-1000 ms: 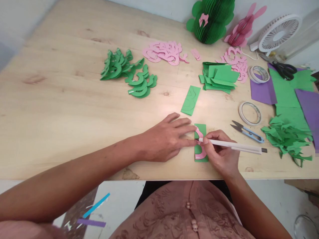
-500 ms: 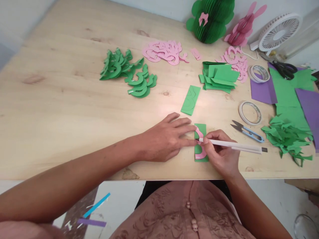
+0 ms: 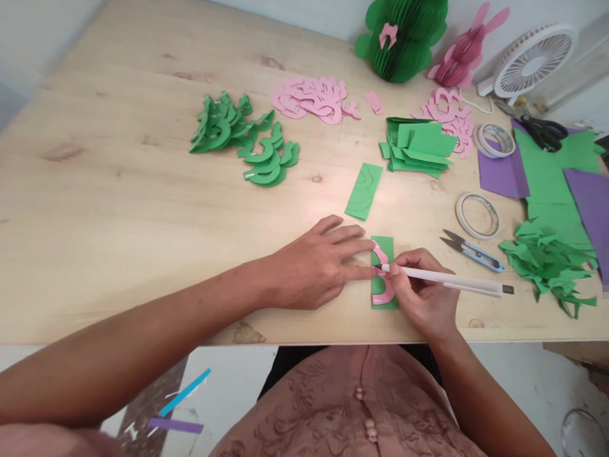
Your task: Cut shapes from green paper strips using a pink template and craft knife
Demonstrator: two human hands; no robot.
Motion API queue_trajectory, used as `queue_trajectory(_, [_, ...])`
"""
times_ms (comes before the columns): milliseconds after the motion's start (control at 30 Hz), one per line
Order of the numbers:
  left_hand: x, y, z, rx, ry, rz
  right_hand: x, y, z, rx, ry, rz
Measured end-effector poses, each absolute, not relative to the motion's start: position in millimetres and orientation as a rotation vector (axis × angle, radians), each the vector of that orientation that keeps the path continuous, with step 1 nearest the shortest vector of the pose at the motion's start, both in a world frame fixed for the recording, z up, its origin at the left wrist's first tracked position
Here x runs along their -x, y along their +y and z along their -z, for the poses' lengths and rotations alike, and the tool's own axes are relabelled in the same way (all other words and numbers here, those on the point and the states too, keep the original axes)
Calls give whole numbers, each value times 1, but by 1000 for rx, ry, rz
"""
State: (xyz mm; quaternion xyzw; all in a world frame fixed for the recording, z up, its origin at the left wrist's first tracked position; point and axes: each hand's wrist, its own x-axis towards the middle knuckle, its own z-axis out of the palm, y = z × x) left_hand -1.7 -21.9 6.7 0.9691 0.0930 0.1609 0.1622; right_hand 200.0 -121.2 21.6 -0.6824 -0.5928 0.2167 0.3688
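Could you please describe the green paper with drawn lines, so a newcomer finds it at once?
On the wooden table, find the person's left hand. Just beyond it lies a small, slanted green rectangle. Unlike the green card under the pink paper shape, it lies uncovered, with curved lines drawn on it.

A pale, knotty wood table (image 3: 118, 209), its surface catching soft light, stands against a white wall (image 3: 295, 19). Below the front edge spreads a whitish floor (image 3: 514, 393), crossed at left by what appears to be a mottled brown band (image 3: 172, 379).
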Motion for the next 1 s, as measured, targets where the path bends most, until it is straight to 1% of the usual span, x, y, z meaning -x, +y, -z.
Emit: queue_trajectory(1000, [2, -22, -7, -2770, 260, -457, -199, -121, -23, 1793, -1509, -455])
